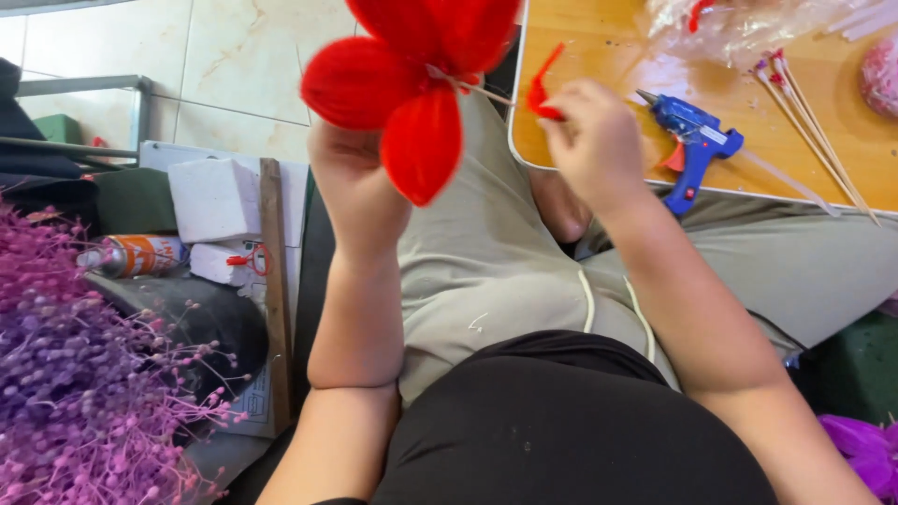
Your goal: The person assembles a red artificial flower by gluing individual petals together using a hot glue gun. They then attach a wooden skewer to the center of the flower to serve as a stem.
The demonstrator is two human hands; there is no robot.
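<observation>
My left hand (351,164) holds up a red fuzzy flower (412,79) with several petals, its fingers closed behind the petals. A thin wooden stick (479,91) runs from the flower's centre toward my right hand (589,140). That hand pinches a strip of red fuzzy wire (543,89) at the stick, just over the edge of the wooden table (589,47). A blue glue gun (692,145) lies on the table right of my right hand.
Several wooden skewers (814,131) and a clear plastic bag (739,23) lie on the table. On the floor to the left are purple and pink dried flowers (65,374), white foam blocks (215,201), a spray can (131,254) and a wooden slat (274,281).
</observation>
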